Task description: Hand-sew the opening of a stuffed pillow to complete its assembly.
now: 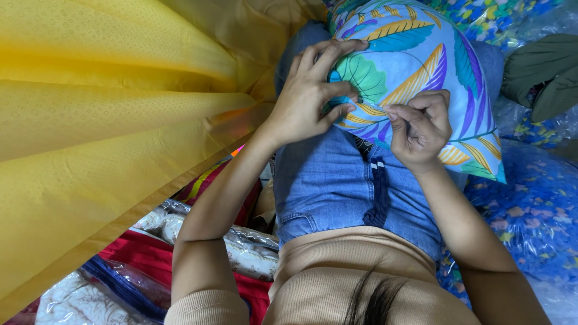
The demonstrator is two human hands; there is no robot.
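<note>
Head view shows the leaf-print cushion (415, 72) resting on your lap (325, 180), up toward the knees, its lower edge facing you. Your left hand (310, 99) spreads over the cushion's left end, fingers apart and pressing down on the cover, thumb tucked under near the seam. Your right hand (421, 129) is closed in a pinch on the cover's lower edge; whatever small thing sits between those fingertips, a zip pull or a fold of cloth, is too small to tell.

To work this seam well, I'd judge you should keep the left hand as the anchor: hold the fabric taut along the edge so the right hand pulls against tension, not slack. Keep the pinch close to the seam and draw along its line rather than away from the cushion, or the cover may pucker. Mind the filling near the opening; press it back with your left thumb so it doesn't catch.

The yellow cloth (108, 120) hangs over your lap's left edge, and plastic-wrapped bedding (530, 210) lies off its right edge, both clear of your hands.
</note>
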